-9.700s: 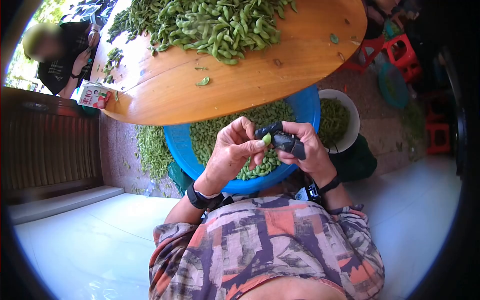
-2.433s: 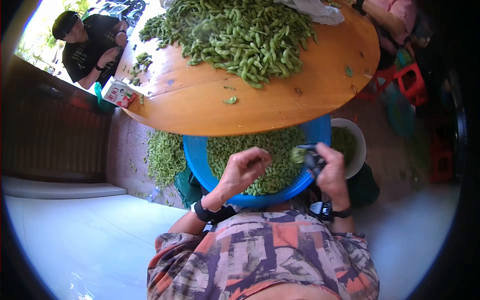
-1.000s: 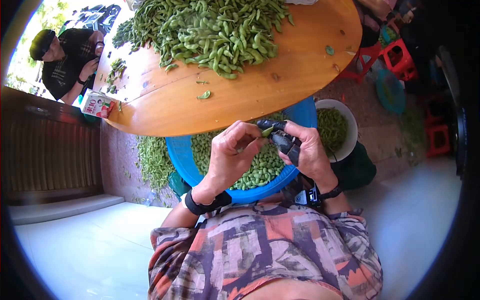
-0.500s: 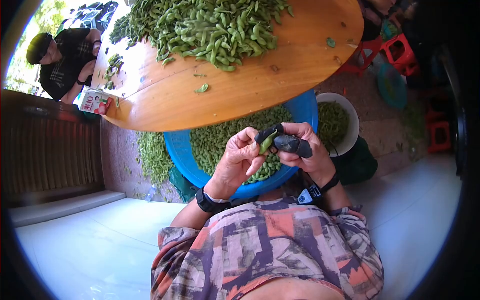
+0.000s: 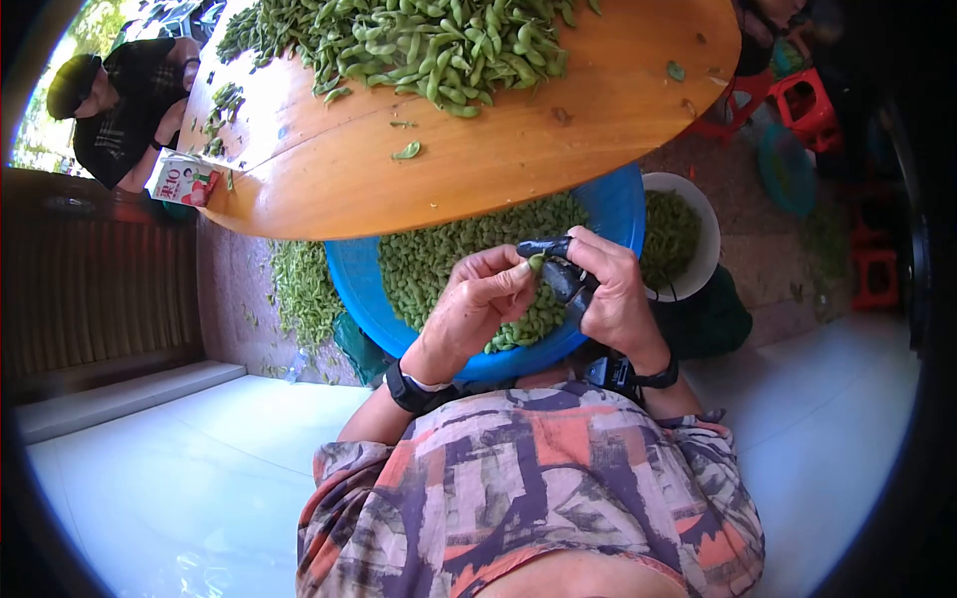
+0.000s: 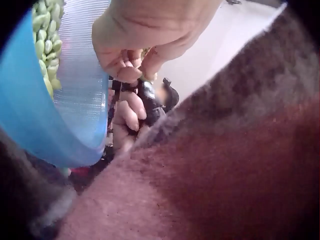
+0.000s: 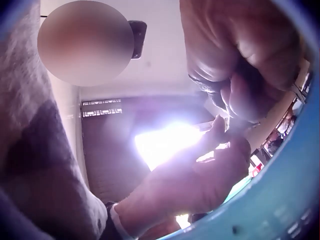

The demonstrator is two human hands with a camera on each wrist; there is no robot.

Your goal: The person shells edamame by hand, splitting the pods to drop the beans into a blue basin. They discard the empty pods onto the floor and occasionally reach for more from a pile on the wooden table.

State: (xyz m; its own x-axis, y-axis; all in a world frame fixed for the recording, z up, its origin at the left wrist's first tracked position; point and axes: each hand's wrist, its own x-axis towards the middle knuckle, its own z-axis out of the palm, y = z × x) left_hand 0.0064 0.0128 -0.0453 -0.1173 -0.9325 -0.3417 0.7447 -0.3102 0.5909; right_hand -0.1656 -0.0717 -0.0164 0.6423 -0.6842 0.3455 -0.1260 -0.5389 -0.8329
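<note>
Over the blue basin (image 5: pixel 351 299), both hands meet at a green soybean pod (image 5: pixel 536 263). The left hand (image 5: pixel 467 317) pinches the pod's near end between thumb and fingertips. Black coverings wrap the thumb and forefinger of the right hand (image 5: pixel 616 296), which closes on the pod from the other side; most of the pod is hidden between the fingers. Shelled green beans (image 5: pixel 439 261) fill the basin below. In the left wrist view, the left hand (image 6: pixel 155 37) reaches down to the black-covered fingers (image 6: pixel 146 95). Glare washes out the fingertips in the right wrist view.
A wooden table (image 5: pixel 478 179) overhangs the basin's far side, bearing a heap of pods (image 5: pixel 429 50) and a drink carton (image 5: pixel 183 179). Right of the basin stands a white bucket (image 5: pixel 706 239); green husks (image 5: pixel 302 289) litter the floor at left. Another person (image 5: pixel 130 110) sits across.
The hands were apart 2.4 seconds ago, with greenery in the right; they have since come together. Half a second ago the pod showed at length; now only a small end shows.
</note>
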